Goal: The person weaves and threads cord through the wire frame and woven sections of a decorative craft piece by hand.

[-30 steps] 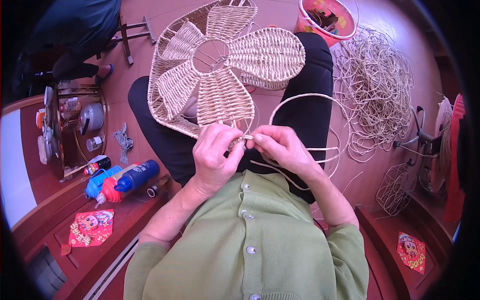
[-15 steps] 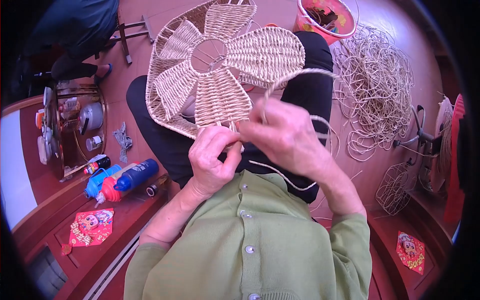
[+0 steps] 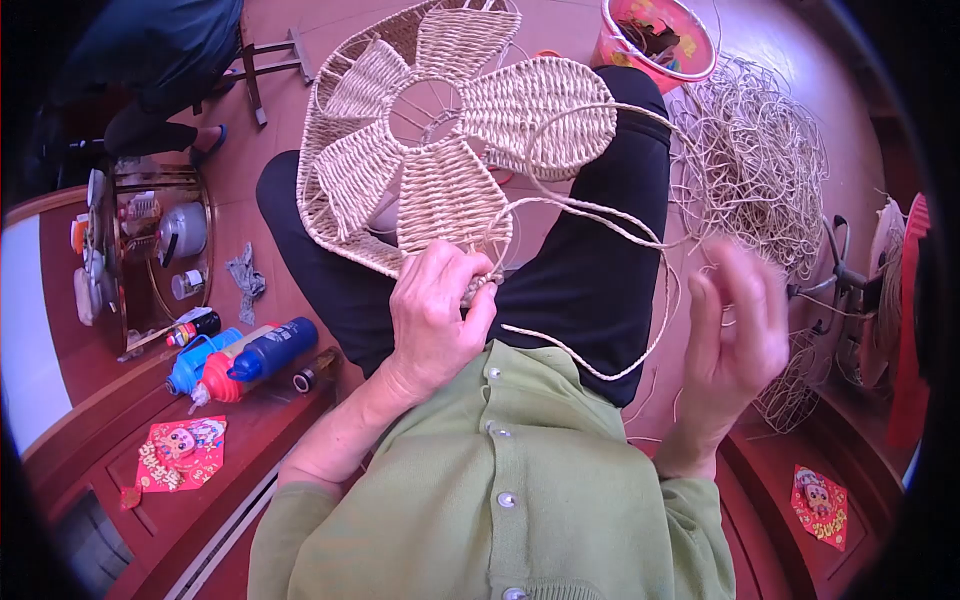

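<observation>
A woven basket point(image 3: 455, 190) with petal-shaped panels round an open ring rests on my lap. My left hand point(image 3: 440, 300) is closed on the basket's near edge, just below the lowest petal, thumb and fingers pinching the weave. A loose cord point(image 3: 590, 208) runs from that spot, loops over the right petal and my thigh, and curves back toward my waist. My right hand point(image 3: 738, 318) is raised out to the right, slightly blurred, with fingers apart and nothing seen in it.
Tangled cord point(image 3: 750, 165) lies on the floor at right, beside a pink bucket point(image 3: 690, 50). At left are bottles point(image 3: 275, 350), a trolley holding a kettle point(image 3: 183, 235), and a grey cloth point(image 3: 246, 283). Another person's legs point(image 3: 150, 135) show at upper left, near a metal stand point(image 3: 258, 85).
My right hand has left the basket's edge beside my left hand and swung far right, opening. The cord now loops over the right petal. My left hand keeps its hold.
</observation>
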